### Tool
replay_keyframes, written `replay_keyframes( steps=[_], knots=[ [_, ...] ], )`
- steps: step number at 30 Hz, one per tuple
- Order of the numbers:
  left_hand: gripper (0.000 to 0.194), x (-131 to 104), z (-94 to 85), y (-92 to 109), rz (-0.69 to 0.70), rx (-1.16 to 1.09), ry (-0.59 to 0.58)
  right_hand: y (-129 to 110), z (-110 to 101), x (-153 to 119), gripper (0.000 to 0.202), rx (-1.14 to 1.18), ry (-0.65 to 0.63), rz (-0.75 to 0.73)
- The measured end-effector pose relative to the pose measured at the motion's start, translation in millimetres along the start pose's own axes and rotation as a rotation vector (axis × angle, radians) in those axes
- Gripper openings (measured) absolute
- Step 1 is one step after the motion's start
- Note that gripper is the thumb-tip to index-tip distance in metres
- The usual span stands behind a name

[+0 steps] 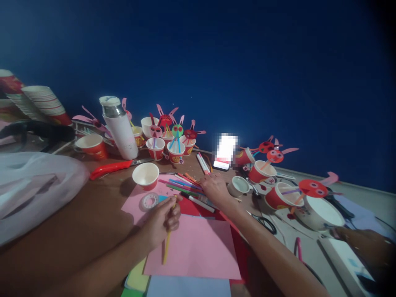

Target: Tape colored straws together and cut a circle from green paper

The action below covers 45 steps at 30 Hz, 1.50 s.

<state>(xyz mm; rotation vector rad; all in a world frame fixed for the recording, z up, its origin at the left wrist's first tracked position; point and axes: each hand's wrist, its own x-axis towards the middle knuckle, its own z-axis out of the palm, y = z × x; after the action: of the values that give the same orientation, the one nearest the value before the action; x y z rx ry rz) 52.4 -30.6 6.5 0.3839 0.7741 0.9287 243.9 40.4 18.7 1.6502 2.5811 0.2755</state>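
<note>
yellow strip (166, 249) at 7 o'clock from mid-view; we'd judge it light, bendy, easily creased, best pinched near its upper end. left hand (165, 216) has fingers curled tight round it there. right hand (214, 189), 5 o'clock, on coloured strips (185, 185); fingertips unclear, we can't tell if gripping.

L hand (166, 217) is curled into a loose fist, R hand (215, 189) is held palm-down w/ R arm (262, 241) stretched further fwd
</note>
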Motion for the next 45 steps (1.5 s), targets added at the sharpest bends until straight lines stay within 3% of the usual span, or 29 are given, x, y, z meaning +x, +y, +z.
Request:
replay_keyframes(
  steps=[8,14,15,19,25,31,45],
  knots=[
    [0.015,-0.3,0.5,0.8,0.015,-0.004,0.013,4.6,5.6,8.1,0.023,0.037,-0.037,0.039],
    [0.015,-0.5,1.1,0.9,0.048,-0.026,0.043,3.4,-26.6,-12.2,0.021,0.163,0.039,0.112],
    [0.015,-0.6,2.5,1.2,0.048,-0.036,0.068,0.0,-32.8,-20.4,0.022,0.230,0.053,0.132],
    [0.015,-1.4,10.2,2.9,0.054,-0.082,0.120,-26.7,-37.2,-52.8,0.013,1.098,-0.069,0.169],
    [0.014,-4.2,17.0,4.7,0.071,-0.133,0.131,-65.3,-11.9,-68.4,0.007,1.544,-0.218,0.222],
    [0.016,-8.2,20.4,2.7,0.087,-0.154,0.066,-67.5,-17.7,-66.2,0.009,1.543,-0.208,0.196],
    [0.017,-8.5,12.8,-0.8,0.118,-0.066,0.066,-72.7,-12.5,-68.7,0.010,1.474,-0.230,0.183]
  ],
)
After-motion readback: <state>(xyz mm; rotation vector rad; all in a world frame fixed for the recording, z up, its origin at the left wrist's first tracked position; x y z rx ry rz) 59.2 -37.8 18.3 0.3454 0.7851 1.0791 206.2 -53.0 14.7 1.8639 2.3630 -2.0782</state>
